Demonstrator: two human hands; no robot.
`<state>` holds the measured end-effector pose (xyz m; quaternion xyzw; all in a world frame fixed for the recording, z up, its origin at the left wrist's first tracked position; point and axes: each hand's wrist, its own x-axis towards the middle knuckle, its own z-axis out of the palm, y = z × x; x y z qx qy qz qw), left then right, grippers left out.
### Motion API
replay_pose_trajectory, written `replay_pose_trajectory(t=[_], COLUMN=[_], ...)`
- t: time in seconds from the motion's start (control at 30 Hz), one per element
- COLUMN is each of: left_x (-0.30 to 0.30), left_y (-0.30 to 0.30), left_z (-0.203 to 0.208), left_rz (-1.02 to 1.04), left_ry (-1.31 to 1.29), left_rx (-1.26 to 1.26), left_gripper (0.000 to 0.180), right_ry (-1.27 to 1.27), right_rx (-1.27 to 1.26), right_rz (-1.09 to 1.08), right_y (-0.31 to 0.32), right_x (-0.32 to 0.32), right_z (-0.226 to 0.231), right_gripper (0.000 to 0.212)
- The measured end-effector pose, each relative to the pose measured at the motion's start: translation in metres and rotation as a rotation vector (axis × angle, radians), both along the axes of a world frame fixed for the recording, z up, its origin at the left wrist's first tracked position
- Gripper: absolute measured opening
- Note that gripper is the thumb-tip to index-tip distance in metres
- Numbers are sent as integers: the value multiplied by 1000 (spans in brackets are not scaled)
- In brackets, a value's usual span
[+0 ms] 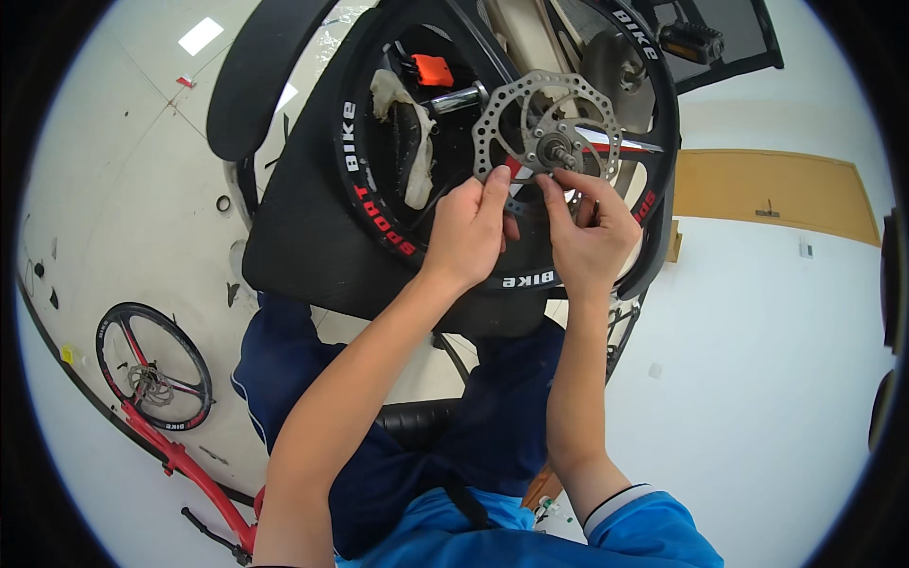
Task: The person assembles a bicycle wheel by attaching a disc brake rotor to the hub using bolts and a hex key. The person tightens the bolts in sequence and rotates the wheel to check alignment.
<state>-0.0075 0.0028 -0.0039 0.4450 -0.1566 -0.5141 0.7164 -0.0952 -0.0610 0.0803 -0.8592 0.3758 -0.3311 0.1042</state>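
A black bicycle wheel [352, 180] with white and red lettering lies flat before me, its silver brake disc [485, 123] facing up. From the hub at the disc's centre, a threaded axle [562, 157] points upward. My left hand [466, 232] is closed at the disc's near edge, thumb on top and fingers curled beneath. Just below the axle, my right hand [592, 232] has thumb and forefinger pinched together over the disc. Whatever lies between those fingertips is too small or hidden to make out.
Under the wheel is a black chair seat [294, 237] with a black armrest [248, 80]. Inside the rim lie an orange-red object [433, 70], a shiny metal cylinder [459, 98] and a soiled off-white glove or rag [418, 180]. A red bicycle frame [194, 473] with another wheel [201, 379] stands at lower left.
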Motion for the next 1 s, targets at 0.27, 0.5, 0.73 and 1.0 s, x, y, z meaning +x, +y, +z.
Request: replay_pose_trajectory(t=[0.27, 0.5, 0.73, 1.0], left_x=[-2, -3, -3, -1], left_y=[-2, -1, 0, -1], left_z=[-12, -11, -5, -11], left_rz=[2, 16, 37, 29], left_ry=[-116, -131, -114, -151], left_rx=[-6, -10, 34, 1], left_gripper=[53, 53, 56, 52], right_ry=[-34, -167, -140, -205], right_rx=[45, 88, 33, 101], right_rz=[-4, -40, -68, -43], right_y=[0, -1, -3, -2], right_x=[2, 2, 3, 4], right_z=[-2, -16, -22, -22], right_gripper=[14, 15, 27, 17])
